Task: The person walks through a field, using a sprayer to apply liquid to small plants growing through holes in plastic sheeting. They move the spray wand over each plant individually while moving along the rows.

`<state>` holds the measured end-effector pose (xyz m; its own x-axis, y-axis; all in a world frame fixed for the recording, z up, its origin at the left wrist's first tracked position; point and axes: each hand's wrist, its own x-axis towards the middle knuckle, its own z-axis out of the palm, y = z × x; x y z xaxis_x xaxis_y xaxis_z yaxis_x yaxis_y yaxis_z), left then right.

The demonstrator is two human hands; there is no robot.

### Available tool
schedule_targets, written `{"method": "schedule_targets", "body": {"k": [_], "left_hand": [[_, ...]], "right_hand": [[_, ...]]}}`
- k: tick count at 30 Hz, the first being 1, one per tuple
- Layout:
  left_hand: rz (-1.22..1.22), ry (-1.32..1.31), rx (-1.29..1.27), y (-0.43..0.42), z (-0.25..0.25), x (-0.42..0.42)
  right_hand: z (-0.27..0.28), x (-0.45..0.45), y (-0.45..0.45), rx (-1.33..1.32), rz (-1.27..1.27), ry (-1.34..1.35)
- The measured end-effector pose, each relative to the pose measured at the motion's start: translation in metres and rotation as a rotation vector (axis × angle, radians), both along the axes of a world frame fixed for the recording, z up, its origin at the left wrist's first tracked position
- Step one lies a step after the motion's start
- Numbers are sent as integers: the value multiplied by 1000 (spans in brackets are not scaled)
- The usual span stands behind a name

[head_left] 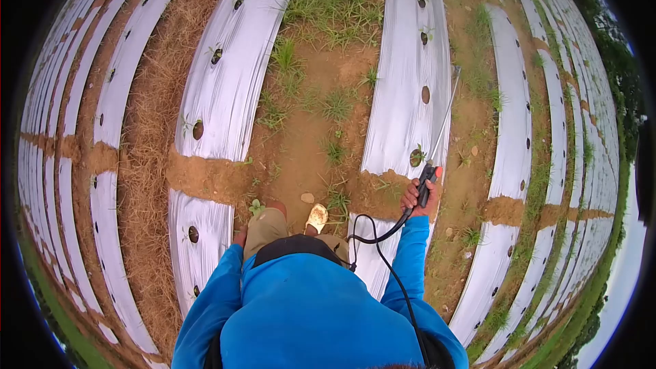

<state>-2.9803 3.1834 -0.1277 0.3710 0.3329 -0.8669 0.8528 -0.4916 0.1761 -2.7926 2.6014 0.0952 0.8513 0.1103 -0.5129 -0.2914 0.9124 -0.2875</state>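
My right hand (421,199) is closed around the black handle of a sprayer wand (428,184), which has a red part near its top. The wand's thin metal lance (445,117) points up and to the right over the edge of a white plastic-covered row (410,61). A black hose (393,232) runs from the handle back past my blue sleeve. Just left of the lance's base, a small plant (416,156) grows in a hole in the plastic. My left hand (240,236) hangs low beside my leg, mostly hidden, its fingers not clear.
Between two covered rows runs a dirt path (311,143) with grass tufts (336,106). Another white row (225,75) with planting holes lies to the left, beside dry straw (154,96). My light-coloured shoe (317,218) is on the path. More rows stretch to both sides.
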Motion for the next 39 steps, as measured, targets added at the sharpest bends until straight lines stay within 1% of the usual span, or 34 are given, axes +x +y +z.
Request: {"method": "schedule_targets", "body": {"k": [1, 3, 5, 6, 7, 8, 9, 10, 11, 13, 15, 16, 17, 19, 20, 21, 22, 24, 25, 27, 28, 29, 31, 32, 33, 34, 35, 36, 37, 39], "left_hand": [[-68, -75, -53, -2, -1, 25], [-201, -222, -162, 1, -20, 68], [-324, -359, -274, -3, -39, 110], [-336, -542, -149, -14, -49, 136], [-328, -546, -158, -21, -62, 171], [59, -268, -333, -32, -59, 218], [435, 33, -492, -34, -67, 254], [572, 106, -646, -38, -75, 293], [568, 97, -668, -49, -85, 341], [530, 105, -608, -57, -86, 411], [270, 68, -528, -67, -101, 497], [240, -79, -556, -78, -79, 546], [203, -222, -577, -90, -42, 596], [103, -318, -576, -111, 16, 702], [194, -380, -593, -126, 48, 750], [286, -444, -611, -135, 69, 797], [280, -446, -609, -136, 72, 843], [193, -530, -580, -137, 62, 913], [197, -526, -575, -135, 58, 938], [169, -491, -529, -125, 33, 991], [181, -424, -472, -123, 23, 1011], [187, -353, -409, -117, 14, 1022], [182, -284, -331, -100, -23, 1030], [219, -184, -293, -98, -28, 1032], [204, -161, -271, -101, -15, 1030], [288, 46, -289, -105, -9, 1041], [492, 167, -389, -108, -11, 1049], [321, 37, -319, -121, 27, 1060], [325, 36, -317, -122, 29, 1075], [34, -176, 32, -111, -24, 1098]], "right_hand": [[4, 31, -7, -7, 5, -21], [6, 93, -18, -20, 8, -38], [3, 153, -22, -102, -5, -25], [-2, 183, -25, -117, 2, -37], [-6, 215, -27, -128, 8, -39], [-11, 244, -29, -123, 23, -32], [-14, 269, -28, -116, 31, -17], [-15, 295, -27, -114, 28, 20], [-14, 329, -31, -133, 28, 6], [-12, 368, -31, -111, 85, 87], [8, 421, -28, -124, 92, 121], [16, 443, -30, -94, 94, 137], [23, 462, -29, -56, 89, 154], [32, 512, -30, -75, 80, 151], [33, 539, -30, -84, 83, 134], [30, 568, -30, -95, 88, 117], [24, 596, -31, -155, 68, 160], [18, 658, -28, -198, 54, 189], [14, 689, -28, -242, 45, 211], [1, 755, -38, -226, 71, 208], [-7, 789, -45, -182, 79, 193], [-17, 822, -51, -128, 83, 180], [-30, 909, -59, -82, 99, 125], [-29, 943, -61, -103, 73, 158], [-25, 965, -63, -117, 38, 200], [-19, 1002, -65, -136, 31, 228], [-17, 1036, -70, -122, 21, 213], [-15, 1064, -77, -119, 22, 199], [-11, 1094, -84, -124, 28, 185], [9, 1150, -98, -95, 47, 180]]}}
